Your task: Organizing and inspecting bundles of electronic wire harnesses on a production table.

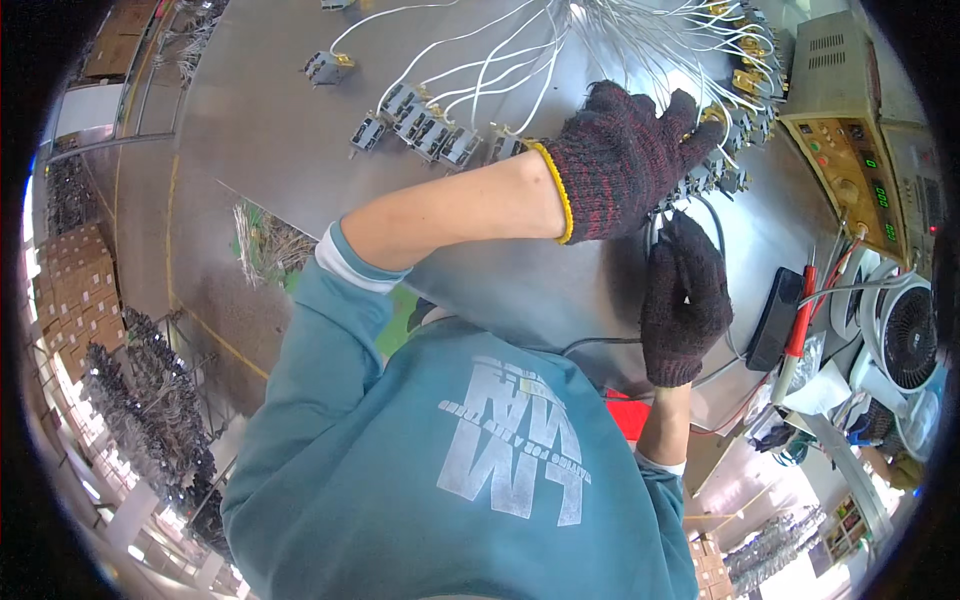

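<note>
As we looked on, left hand (625,165) and right hand (685,300) worked close together

While white wires (590,45) fanned out across the far part of a metal table (280,110), we saw both hands, in dark knit gloves, toward its right side. The left, its cuff trimmed in yellow, reached over the grey blocks (738,180) clustered there, fingers apart; whether they pinched one, we could not tell. Just below, the right had its fingers drawn together at the cluster's near edge, though we could not make out what, if anything, it gripped. A grey cable (718,228) curved beside it. A second row (430,128) of grey blocks, also wired, sat left of the left hand. Farther right, we noted an instrument (850,175) with green digits, a dark slab (773,320), a red-handled tool (799,325) and a fan (908,335).
</note>
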### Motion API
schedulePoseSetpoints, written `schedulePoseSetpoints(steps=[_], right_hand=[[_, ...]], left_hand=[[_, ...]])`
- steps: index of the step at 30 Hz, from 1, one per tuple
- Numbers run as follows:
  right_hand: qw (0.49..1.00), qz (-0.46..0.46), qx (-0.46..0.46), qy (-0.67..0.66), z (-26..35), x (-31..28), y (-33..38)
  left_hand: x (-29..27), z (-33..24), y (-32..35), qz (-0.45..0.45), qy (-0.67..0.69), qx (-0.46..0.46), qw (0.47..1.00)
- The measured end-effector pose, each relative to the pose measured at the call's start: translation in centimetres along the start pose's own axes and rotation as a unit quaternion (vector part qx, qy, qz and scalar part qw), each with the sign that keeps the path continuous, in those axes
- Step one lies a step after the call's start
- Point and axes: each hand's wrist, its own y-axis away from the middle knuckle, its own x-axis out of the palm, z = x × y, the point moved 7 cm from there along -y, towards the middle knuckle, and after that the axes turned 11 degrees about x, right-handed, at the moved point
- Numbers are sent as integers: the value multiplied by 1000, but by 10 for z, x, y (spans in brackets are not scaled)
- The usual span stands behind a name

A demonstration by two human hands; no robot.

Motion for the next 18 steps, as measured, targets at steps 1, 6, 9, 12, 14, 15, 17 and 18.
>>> schedulePoseSetpoints(steps=[1, 6, 9, 12, 14, 15, 17, 18], right_hand=[[1000, 1, 0, -2, -3, 3, 0], [980, -63, -101, 163, 7, 9, -3], [972, -27, -130, 194, 5, 6, -10], [972, -4, -115, 205, 7, 4, -14], [972, -3, -113, 204, 7, 3, -14], [972, -3, -111, 205, 7, 3, -15], [972, -3, -119, 201, 7, 3, -19], [972, -5, -125, 200, 8, 3, -20]], left_hand=[[0, 0, 0, -4, 5, 0, 1000], [-1, 0, -2, -12, 8, -14, 1000], [-2, 5, -1, -14, 7, -33, 999], [-14, 10, 1, -5, 8, -31, 999], [-29, 16, 7, 66, 35, 27, 997], [-36, 21, 16, 32, 10, 29, 999], [-44, 39, 35, 6, -8, 27, 1000], [-52, 45, 42, -22, -24, 27, 999]])
